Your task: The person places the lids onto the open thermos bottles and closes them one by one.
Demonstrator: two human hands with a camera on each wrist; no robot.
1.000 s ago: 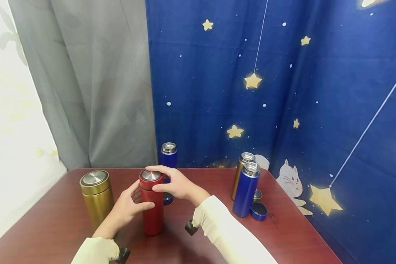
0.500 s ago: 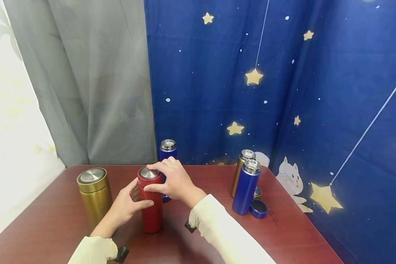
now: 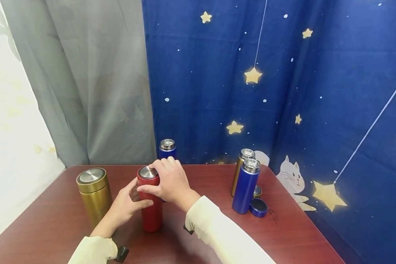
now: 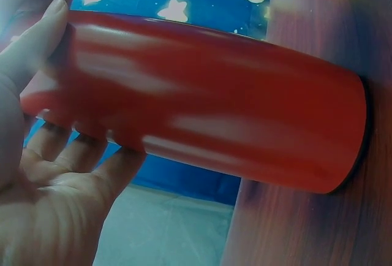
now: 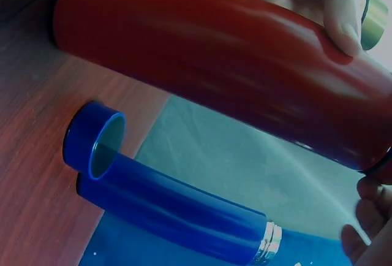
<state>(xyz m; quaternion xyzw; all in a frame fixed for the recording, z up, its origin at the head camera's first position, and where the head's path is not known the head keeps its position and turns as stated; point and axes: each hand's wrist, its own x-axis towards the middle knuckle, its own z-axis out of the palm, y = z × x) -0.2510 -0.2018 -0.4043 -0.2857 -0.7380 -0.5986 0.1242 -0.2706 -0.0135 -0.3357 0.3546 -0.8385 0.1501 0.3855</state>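
A red thermos stands upright on the table, its steel-topped red lid in place. My left hand holds the body from the left, thumb across the front, below the lid; the left wrist view shows the fingers curled on the far side. From the right, my right hand grips the lid, thumb in front and fingers over the top edge. Just behind stands a lidless blue thermos, mostly hidden in the head view. A loose blue lid lies beside its base in the right wrist view.
A lidded gold thermos stands at the left. To the right are a lidless blue thermos and a lidless gold one, with a blue lid and a gold lid beside them. Curtains hang behind the table.
My right hand has turned round the red lid, its thumb shifting left and its knuckles rising. The left hand keeps its hold on the body. The head view has tilted slightly.
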